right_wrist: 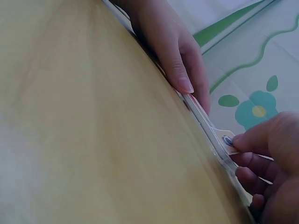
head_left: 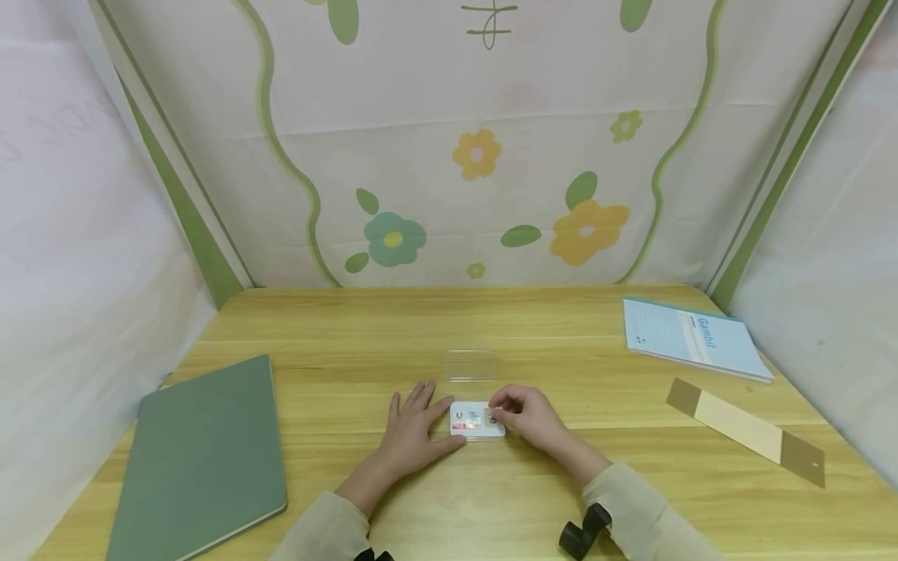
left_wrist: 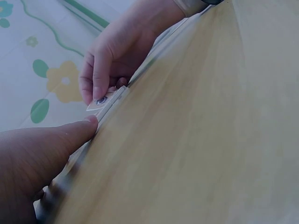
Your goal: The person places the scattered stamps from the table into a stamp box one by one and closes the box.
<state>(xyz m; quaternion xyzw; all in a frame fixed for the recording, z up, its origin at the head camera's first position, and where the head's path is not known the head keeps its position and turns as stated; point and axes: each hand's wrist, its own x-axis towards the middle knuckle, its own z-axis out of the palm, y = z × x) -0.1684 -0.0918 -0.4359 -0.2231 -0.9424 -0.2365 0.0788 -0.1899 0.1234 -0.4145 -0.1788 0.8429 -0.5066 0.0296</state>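
A small white card (head_left: 468,421) with printed marks and a red patch lies on the wooden table in front of me. My left hand (head_left: 412,436) rests at its left end with fingers spread. The index finger is by the upper corner and the thumb lies along the near edge. At the card's right end, my right hand (head_left: 535,421) pinches a small pale piece with a dark round mark (right_wrist: 227,141) between thumb and fingertips. In the left wrist view this piece (left_wrist: 99,101) stands tilted up from the card. A clear plastic plate (head_left: 471,365) lies just beyond the card.
A large green folder or notebook (head_left: 210,452) lies at the left. To the right are a light blue notebook (head_left: 691,339) and a long brown and cream strip (head_left: 744,428). Printed fabric walls (head_left: 421,140) enclose the wooden table (head_left: 365,319) at the back and sides.
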